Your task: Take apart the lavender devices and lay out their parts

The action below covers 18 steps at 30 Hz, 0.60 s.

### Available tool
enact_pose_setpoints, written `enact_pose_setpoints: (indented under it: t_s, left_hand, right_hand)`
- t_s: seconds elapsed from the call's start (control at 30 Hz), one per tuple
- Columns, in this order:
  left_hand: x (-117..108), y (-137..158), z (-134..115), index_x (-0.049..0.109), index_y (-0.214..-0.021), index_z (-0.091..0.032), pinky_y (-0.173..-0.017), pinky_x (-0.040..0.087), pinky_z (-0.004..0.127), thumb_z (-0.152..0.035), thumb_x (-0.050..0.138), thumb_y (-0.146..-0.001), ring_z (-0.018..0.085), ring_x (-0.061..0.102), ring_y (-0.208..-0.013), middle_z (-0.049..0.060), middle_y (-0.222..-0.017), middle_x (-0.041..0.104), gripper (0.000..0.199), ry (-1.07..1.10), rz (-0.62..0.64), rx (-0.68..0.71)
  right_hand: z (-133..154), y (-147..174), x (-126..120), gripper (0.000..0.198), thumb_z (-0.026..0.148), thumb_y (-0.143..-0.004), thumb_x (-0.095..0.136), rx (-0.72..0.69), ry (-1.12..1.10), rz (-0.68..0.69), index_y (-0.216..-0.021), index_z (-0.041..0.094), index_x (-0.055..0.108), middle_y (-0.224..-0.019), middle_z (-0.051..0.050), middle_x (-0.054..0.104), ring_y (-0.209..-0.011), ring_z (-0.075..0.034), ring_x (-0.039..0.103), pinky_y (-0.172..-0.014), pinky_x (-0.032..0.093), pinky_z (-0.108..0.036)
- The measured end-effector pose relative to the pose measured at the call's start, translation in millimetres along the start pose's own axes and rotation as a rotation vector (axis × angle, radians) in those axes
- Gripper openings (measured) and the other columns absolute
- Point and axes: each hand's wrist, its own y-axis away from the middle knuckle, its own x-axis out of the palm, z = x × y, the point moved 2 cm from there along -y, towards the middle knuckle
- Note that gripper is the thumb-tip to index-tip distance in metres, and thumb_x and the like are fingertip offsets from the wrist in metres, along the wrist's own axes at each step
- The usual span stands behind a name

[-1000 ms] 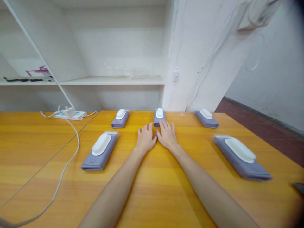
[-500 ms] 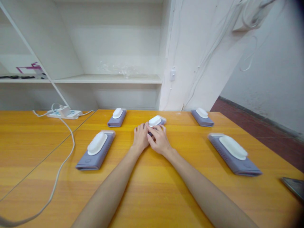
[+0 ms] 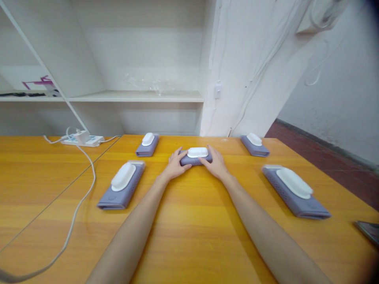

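Note:
In the head view, a purple-grey flat pack (image 3: 194,161) lies crosswise on the table, with a white oval piece (image 3: 197,152) on top; I cannot tell its exact kind. My left hand (image 3: 177,163) is closed around the pack's left end, thumb along the near side. Its right end is held by my right hand (image 3: 216,162), with the thumb over the near edge close to the white piece. Similar packs topped with white ovals stand around it: one at near left (image 3: 122,189), one at far left (image 3: 147,146), one at near right (image 3: 296,193) and one at far right (image 3: 255,146).
A white power strip (image 3: 83,139) with a plug sits at the back left, and its white cable (image 3: 85,197) curves across the table's left. White shelves (image 3: 136,96) rise behind. A dark phone-like object (image 3: 368,232) lies by the right edge.
My hands, close together at the pack's near left end before, have spread to its two ends. The middle pack has turned from slanting away to lying crosswise. The view has shifted slightly.

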Motion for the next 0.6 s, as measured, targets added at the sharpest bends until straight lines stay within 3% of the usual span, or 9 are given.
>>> enact_pose_setpoints:
  t_s: [0.07, 0.3, 0.47, 0.6]
  left_hand:
    - [0.7, 1.5, -2.5, 0.042, -0.132, -0.029, -0.107, 0.026, 0.044, -0.051, 0.067, -0.069, 0.029, 0.034, -0.129, 0.009, -0.141, 0.033, 0.071, -0.014, -0.044, 0.007]
    - [2.6, 2.9, -8.3, 0.043, -0.129, -0.029, -0.104, 0.027, 0.045, -0.064, 0.069, -0.057, 0.03, 0.036, -0.127, 0.01, -0.136, 0.039, 0.084, -0.145, -0.141, -0.065]
    - [0.4, 0.4, -3.6, 0.042, -0.131, -0.029, -0.104, 0.025, 0.047, -0.069, 0.068, -0.054, 0.031, 0.031, -0.131, 0.014, -0.138, 0.037, 0.09, -0.163, -0.138, -0.129]
    - [-0.1, -0.1, -2.2, 0.041, -0.132, -0.029, -0.104, 0.026, 0.047, -0.068, 0.068, -0.054, 0.031, 0.029, -0.132, 0.014, -0.14, 0.036, 0.092, -0.154, -0.125, -0.129]
  right_hand:
    - [-6.5, -0.9, 3.2, 0.074, 0.062, -0.073, 0.057, -0.009, -0.056, 0.079, -0.131, 0.019, 0.044, -0.138, -0.012, 0.041, -0.127, -0.026, 0.036, -0.106, 0.028, -0.042]
    - [-4.6, -0.3, -2.0, 0.071, 0.059, -0.064, 0.068, -0.068, -0.088, 0.08, -0.122, 0.02, 0.054, -0.13, -0.011, 0.049, -0.121, -0.027, 0.043, -0.104, 0.033, -0.043]
    - [0.0, -1.0, -9.3, 0.066, 0.051, -0.06, 0.074, -0.087, -0.102, 0.088, -0.117, 0.021, 0.059, -0.122, -0.009, 0.056, -0.116, -0.027, 0.048, -0.099, 0.036, -0.045]
    - [-3.7, -4.2, -19.9, 0.07, 0.043, -0.058, 0.078, -0.093, -0.152, 0.21, -0.121, 0.021, 0.056, -0.125, -0.01, 0.056, -0.117, -0.026, 0.049, -0.101, 0.036, -0.043]
